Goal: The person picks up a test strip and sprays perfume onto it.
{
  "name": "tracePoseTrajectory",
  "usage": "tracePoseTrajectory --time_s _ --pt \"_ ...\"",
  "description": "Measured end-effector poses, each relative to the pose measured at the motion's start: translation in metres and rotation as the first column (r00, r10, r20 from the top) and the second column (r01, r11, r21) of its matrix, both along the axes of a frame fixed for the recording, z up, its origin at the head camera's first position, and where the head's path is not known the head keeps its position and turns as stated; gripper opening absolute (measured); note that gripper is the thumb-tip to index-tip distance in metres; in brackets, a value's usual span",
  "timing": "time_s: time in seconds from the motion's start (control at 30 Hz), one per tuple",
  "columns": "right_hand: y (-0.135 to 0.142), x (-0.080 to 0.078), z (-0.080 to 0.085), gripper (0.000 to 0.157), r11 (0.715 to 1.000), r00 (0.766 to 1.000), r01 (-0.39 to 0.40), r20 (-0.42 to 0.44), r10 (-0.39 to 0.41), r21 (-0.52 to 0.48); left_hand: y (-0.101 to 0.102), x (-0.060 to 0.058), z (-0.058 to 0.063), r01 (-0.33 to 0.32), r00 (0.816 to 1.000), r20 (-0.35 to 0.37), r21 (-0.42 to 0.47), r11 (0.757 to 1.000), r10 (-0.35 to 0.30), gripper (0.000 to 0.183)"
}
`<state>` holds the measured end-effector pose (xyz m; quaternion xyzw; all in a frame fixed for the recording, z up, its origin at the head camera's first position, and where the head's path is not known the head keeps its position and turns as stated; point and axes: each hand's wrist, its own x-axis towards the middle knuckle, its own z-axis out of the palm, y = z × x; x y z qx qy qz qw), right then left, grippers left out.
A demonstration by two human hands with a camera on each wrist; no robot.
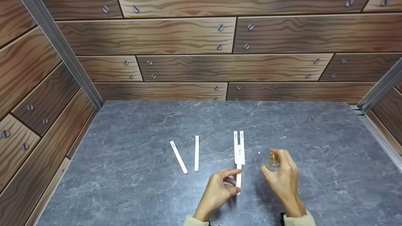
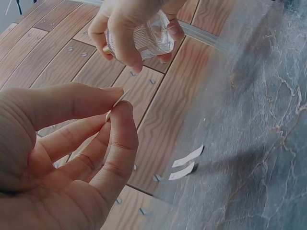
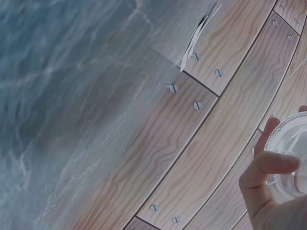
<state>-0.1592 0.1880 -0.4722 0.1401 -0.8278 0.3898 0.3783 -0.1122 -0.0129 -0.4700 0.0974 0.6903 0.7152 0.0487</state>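
I take 12 o'clock as the back wall [image 1: 188, 69], read from the left hand in the head view. I have the left hand [image 1: 218, 188] with fingers and thumb clamped on the near part of a narrow white strip [image 1: 239, 176], its far end aimed at 12 o'clock. At 1 o'clock lies a pair of similar strips [image 1: 235, 139], side by side; the one I hold overlaps them from my angle, and whether it touches them I can't tell. Between 2 and 3 o'clock, well apart from that strip, I have the right hand [image 1: 285, 179], its fingers clamped round a clear glass bottle [image 2: 156, 38]. The bottle is tipped, its gold top [image 1: 273, 155] toward the wall. On the grey marbled counter [image 1: 125, 188] I also see an upright strip [image 1: 197, 153] at 11 o'clock and a slanted strip [image 1: 179, 158] at 10. Pale sleeves [image 1: 300, 219] show at my lower edge.
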Motion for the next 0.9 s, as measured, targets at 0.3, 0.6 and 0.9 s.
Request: tracePoseTrajectory --time_s 0.3,0.6,0.9 --pt "0.0013 -0.0009 -0.003 0.048 0.999 0.998 -0.029 -0.049 0.031 0.027 0.0016 0.0002 0.0009 0.006 1.0 0.004 0.007 1.0 -0.006 0.05" --pt "0.0002 -0.0016 -0.0023 0.047 0.999 0.998 -0.027 -0.057 0.029 0.032 0.0014 -0.0014 0.0017 0.006 1.0 -0.014 -0.012 1.0 -0.006 0.05" --pt "-0.0002 0.0005 -0.0022 0.047 0.998 1.0 -0.021 -0.016 0.022 0.053 0.0013 -0.0011 0.0016 0.013 0.999 -0.029 -0.009 1.0 -0.013 0.049"
